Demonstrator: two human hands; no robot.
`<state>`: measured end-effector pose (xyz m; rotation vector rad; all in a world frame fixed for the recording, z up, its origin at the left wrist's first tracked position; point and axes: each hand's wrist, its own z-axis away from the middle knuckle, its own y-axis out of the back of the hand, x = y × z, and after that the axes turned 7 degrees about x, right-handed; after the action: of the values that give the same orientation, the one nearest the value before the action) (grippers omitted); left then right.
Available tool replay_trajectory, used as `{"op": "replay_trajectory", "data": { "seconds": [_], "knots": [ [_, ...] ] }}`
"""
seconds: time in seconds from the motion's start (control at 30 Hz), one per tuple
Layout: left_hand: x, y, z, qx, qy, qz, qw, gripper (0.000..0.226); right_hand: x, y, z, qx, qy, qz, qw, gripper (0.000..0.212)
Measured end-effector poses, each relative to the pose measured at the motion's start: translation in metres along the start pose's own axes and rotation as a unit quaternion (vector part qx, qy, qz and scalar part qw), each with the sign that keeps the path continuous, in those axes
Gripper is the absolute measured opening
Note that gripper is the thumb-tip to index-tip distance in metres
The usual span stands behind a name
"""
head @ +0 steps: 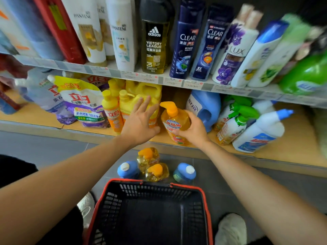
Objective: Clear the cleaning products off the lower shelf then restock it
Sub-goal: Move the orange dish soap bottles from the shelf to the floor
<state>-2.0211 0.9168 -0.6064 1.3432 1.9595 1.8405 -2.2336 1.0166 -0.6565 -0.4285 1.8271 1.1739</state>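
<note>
- Orange-capped pump bottle [175, 121] of amber liquid is at the front of the wooden lower shelf [292, 156] in the head view, and the right hand [193, 129] is curled round its body.
- The left hand [141, 121] is spread with straight fingers in front of a yellow jug [139, 101] and holds nothing; whether it touches the jug cannot be told.
- A blue jug [205, 106], green spray bottles [242, 112] and purple pouches [85, 106] sit on that shelf.
- On the floor below, two amber bottles [148, 156] and two blue bottles [128, 169] stand just beside a red-rimmed basket [187, 186].
</note>
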Motion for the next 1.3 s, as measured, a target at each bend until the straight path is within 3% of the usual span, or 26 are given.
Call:
{"op": "replay_trajectory", "data": {
  "seconds": [0.17, 0.33, 0.47, 0.67, 0.8, 1.03, 1.3],
  "knots": [
    [0.024, 0.016, 0.002, 0.01, 0.023, 0.195, 0.98, 0.08, -0.032, 0.028, 0.017, -0.016, -0.001, 0.017, 1.0, 0.075],
    [0.049, 0.047, 0.005, 0.017, -0.009, 0.273, 0.962, 0.044, -0.067, 0.055, 0.049, -0.026, 0.013, 0.049, 0.998, 0.086],
    [0.058, 0.07, 0.013, -0.003, -0.034, 0.277, 0.96, 0.032, -0.099, 0.077, 0.08, -0.034, 0.041, 0.109, 0.993, 0.101],
    [0.078, 0.082, 0.036, -0.071, -0.135, 0.271, 0.951, 0.022, -0.119, 0.089, 0.12, -0.059, 0.041, 0.085, 0.994, 0.095],
    [0.079, 0.085, 0.045, -0.095, -0.152, 0.237, 0.955, 0.024, -0.112, 0.079, 0.139, -0.063, 0.039, 0.092, 0.993, 0.092],
    [0.087, 0.068, 0.062, -0.028, -0.149, 0.175, 0.973, 0.016, -0.104, 0.069, 0.148, -0.051, 0.095, 0.217, 0.97, 0.096],
    [0.081, 0.076, 0.051, -0.125, -0.275, 0.178, 0.936, 0.023, -0.092, 0.08, 0.136, -0.091, 0.047, 0.165, 0.981, 0.099]
  ]
}}
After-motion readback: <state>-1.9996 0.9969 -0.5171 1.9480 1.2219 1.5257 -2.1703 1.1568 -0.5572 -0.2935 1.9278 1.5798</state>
